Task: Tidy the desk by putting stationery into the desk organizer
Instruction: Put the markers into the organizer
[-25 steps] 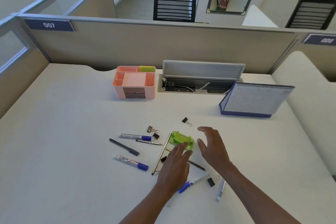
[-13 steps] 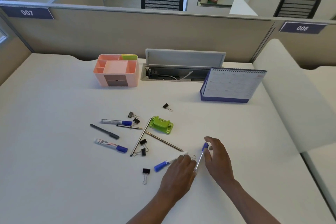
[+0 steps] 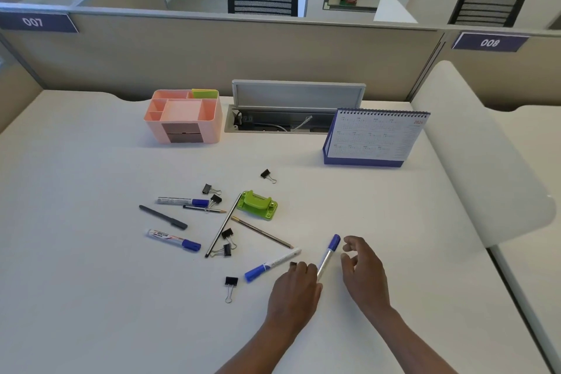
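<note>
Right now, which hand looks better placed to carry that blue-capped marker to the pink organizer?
Probably the left hand: its fingers already touch the marker, and the organizer sits on its side. The right hand hovers open beside it.

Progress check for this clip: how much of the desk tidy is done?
Barely started. The pink organizer holds only green sticky notes. The left hand has its grip on a blue-capped marker; the right hand hovers beside it. Other markers, pencils, binder clips and the green stapler remain scattered.

On the white counter (image 3: 91, 252) lie four blue-capped white markers (image 3: 178, 240), seven black binder clips (image 3: 231, 281), two thin pencils (image 3: 261, 232), one dark grey pen (image 3: 163, 217), one long dark stick (image 3: 223, 225), one green plastic piece (image 3: 257, 205); at twelve o'clock one pink plastic organizer (image 3: 183, 115) and one blue desk calendar (image 3: 375, 138).
</note>
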